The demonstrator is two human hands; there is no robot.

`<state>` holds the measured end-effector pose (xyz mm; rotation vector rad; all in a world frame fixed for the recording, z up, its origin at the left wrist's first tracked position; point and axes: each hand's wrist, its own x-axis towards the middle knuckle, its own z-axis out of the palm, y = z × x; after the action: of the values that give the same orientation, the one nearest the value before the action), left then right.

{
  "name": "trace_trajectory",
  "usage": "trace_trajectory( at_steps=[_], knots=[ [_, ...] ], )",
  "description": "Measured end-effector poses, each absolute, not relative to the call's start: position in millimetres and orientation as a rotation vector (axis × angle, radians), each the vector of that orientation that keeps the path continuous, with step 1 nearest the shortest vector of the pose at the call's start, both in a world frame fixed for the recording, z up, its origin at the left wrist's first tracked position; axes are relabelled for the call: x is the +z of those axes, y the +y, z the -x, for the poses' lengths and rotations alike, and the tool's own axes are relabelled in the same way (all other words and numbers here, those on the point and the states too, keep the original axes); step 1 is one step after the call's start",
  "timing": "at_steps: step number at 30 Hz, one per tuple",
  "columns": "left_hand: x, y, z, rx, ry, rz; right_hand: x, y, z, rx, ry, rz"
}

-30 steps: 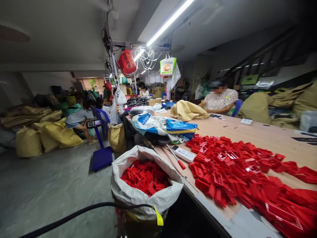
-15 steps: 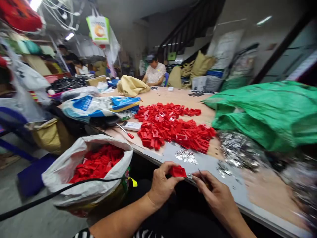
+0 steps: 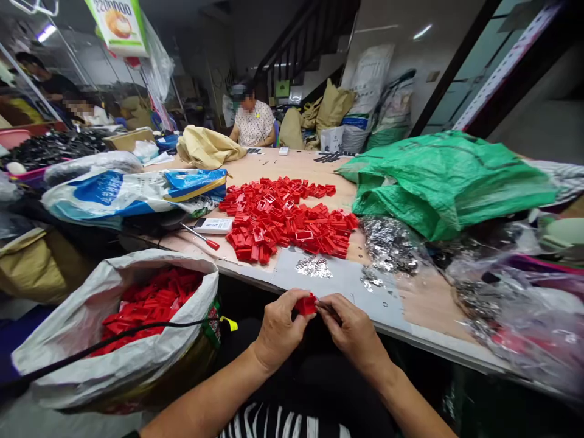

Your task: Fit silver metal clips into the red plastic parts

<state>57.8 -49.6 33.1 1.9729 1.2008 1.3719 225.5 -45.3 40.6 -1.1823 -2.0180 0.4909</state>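
My left hand [image 3: 279, 331] pinches a small red plastic box-shaped part [image 3: 306, 304] between thumb and fingers, just off the table's front edge. My right hand [image 3: 349, 331] is closed on a thin dark metal tool [image 3: 329, 311], whose tip meets the right end of the red part. Its exact kind is partly hidden by the fingers. Beyond both hands, small shiny metal pieces [image 3: 314, 267] lie on a grey sheet [image 3: 283, 269]. Behind them spreads a large heap of the same red parts [image 3: 287, 219].
A white sack [image 3: 50, 365] of red parts stands at left, a black cord [image 3: 137, 330] across it. A red-handled screwdriver [image 3: 203, 237] lies beside a small box [image 3: 213, 225]. More metal pieces [image 3: 392, 246] and a green sack [image 3: 447, 182] are at right. A person [image 3: 255, 118] sits opposite.
My hands have come together, bringing the tool in the right hand against the red part, which has turned in my left fingers. The camera view has swung to the right.
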Motion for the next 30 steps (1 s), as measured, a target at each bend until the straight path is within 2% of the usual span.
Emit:
trace_trajectory(
  at_steps=[4,10,17,24,30],
  knots=[
    [31.3,-54.0,-59.6,1.405,1.149,-1.999,42.0,-47.5,-225.8,0.659,-1.966,1.204],
    [30.4,-54.4,-57.2,1.428,1.193,-1.972,46.4,-46.0,-239.4,1.146,-1.736,1.218],
    [33.0,-55.6,-57.9,1.396,1.148,-1.967,40.4,-42.3,-239.2,1.203,-1.576,1.254],
    [26.4,-58.5,-60.8,1.366,1.004,-1.958,30.4,-42.1,-234.2,1.717,-1.342,1.094],
    [23.1,-64.4,-62.6,1.306,0.975,-1.893,27.2,-48.9,-239.0,1.856,-1.255,1.031]
  ],
)
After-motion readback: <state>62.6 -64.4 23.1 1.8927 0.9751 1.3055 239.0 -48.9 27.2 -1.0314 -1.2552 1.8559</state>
